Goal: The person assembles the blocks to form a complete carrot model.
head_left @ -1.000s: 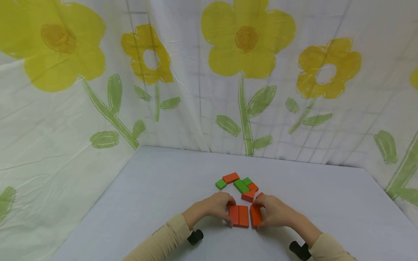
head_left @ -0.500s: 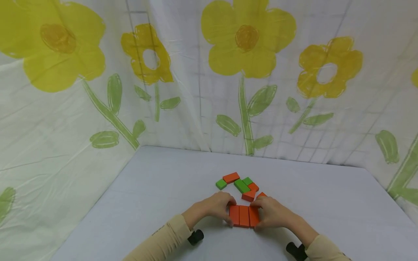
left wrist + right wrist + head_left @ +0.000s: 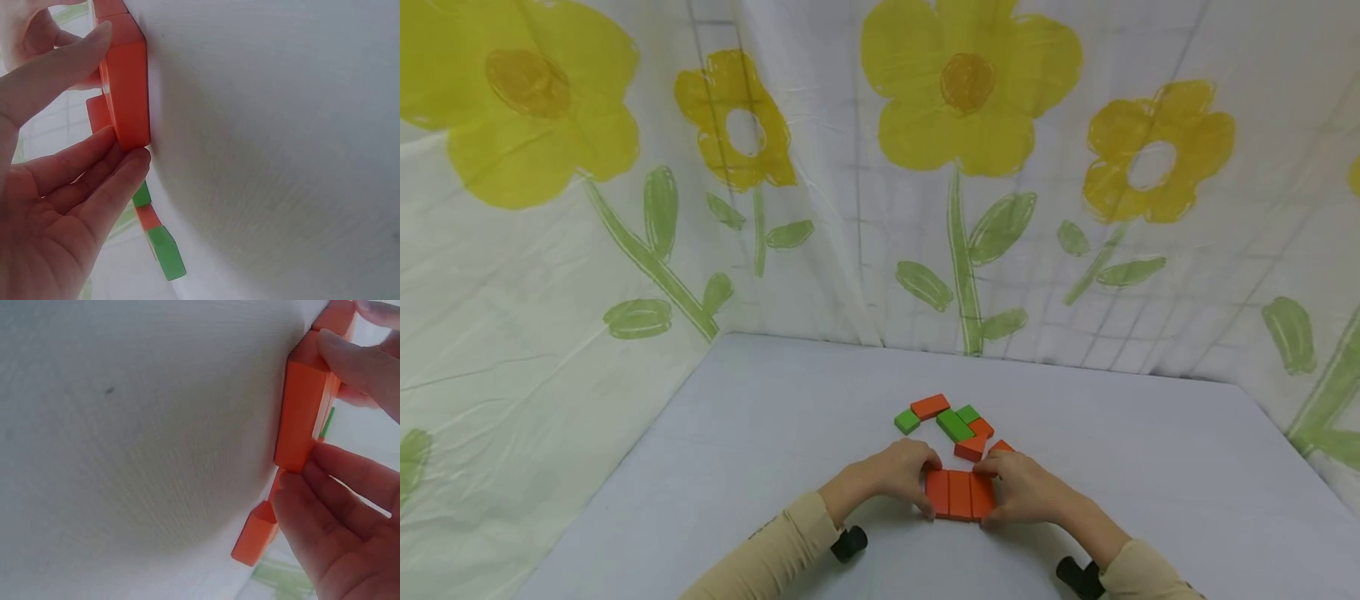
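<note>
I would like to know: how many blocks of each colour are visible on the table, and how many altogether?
Red-orange blocks: 7 (one partly hidden behind the right hand)
Green blocks: 3
Total visible: 10

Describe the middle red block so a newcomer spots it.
On the pale table, find the left hand and right hand. Between them, three red blocks lie side by side. The middle block alone has one on each long side.
</note>
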`<state>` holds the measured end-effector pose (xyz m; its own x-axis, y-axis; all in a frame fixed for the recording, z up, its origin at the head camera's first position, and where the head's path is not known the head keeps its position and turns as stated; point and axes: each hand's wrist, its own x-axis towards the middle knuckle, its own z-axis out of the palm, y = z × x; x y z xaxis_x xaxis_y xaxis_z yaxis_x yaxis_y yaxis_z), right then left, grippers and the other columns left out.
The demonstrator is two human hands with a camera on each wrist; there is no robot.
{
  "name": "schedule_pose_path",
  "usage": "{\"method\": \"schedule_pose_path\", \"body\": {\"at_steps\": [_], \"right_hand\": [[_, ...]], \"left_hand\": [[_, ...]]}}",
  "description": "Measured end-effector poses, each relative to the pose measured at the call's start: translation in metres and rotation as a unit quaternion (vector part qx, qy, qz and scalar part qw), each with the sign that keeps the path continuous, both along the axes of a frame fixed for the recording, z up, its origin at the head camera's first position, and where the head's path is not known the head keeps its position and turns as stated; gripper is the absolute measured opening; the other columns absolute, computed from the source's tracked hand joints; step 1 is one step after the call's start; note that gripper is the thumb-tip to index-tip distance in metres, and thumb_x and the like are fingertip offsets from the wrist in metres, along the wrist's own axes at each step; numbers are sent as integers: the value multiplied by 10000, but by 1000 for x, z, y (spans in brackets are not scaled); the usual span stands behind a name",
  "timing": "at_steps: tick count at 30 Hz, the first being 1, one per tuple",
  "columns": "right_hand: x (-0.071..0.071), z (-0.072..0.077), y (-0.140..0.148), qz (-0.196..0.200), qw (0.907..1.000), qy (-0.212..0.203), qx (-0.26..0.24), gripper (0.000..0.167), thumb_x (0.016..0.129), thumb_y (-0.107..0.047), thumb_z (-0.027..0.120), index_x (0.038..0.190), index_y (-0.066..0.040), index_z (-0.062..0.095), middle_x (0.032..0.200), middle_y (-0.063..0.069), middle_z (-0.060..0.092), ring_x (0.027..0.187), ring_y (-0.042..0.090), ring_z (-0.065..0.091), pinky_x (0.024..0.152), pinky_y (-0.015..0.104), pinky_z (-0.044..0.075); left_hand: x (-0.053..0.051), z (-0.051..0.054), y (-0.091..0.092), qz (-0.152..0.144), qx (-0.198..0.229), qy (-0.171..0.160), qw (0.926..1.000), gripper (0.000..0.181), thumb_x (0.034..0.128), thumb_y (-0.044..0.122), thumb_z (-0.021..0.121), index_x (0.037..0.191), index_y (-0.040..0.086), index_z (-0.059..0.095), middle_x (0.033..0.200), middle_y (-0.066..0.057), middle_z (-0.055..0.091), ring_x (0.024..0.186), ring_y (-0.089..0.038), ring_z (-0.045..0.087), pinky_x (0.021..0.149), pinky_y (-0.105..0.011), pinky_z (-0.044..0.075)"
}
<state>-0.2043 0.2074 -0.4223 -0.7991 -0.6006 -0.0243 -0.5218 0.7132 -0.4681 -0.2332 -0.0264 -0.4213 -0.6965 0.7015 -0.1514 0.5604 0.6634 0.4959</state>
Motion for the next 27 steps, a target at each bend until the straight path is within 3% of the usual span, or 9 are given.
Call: {"method": "schedule_pose_path", "body": {"at_steps": [4,7,11,20,27], "right_hand": [[-5,8,8,-161,9993,-87,-334,557,705,-238,862,1126,68,664,1056,106,675,932,261,601,794,416,524],[-13,15,19,-412,9977,154,-521,431,754,-129,813,1110,64,668,1022,107,669,900,280,605,760,408,531],[-22,17,27,-793,9951,456,-376,344,763,-14,779,1071,82,663,987,141,671,874,303,615,754,434,532],[-32,1,16,-1914,9815,93,-33,314,734,-132,818,941,33,648,843,84,631,765,214,574,686,390,517],[-31,-3,12,-2124,9769,184,-101,247,716,-84,806,867,6,632,753,50,597,687,182,535,620,345,485]], "left_hand": [[0,1,0,44,-6,-61,10000,502,741,217,861,1164,52,649,973,54,585,867,-41,489,791,-184,452],[-1,0,0,71,6,-103,9999,504,740,219,862,1166,53,649,966,58,581,858,-40,483,780,-181,451],[-1,-1,0,108,-4,-109,9999,506,737,218,864,1165,55,649,967,57,579,856,-41,480,777,-183,452],[0,0,1,117,-4,-80,9999,502,734,211,866,1159,55,650,976,52,586,858,-43,481,780,-184,453],[-1,-2,1,127,6,-103,9999,501,734,222,866,1157,60,652,958,63,574,849,-36,475,770,-179,449]]}}
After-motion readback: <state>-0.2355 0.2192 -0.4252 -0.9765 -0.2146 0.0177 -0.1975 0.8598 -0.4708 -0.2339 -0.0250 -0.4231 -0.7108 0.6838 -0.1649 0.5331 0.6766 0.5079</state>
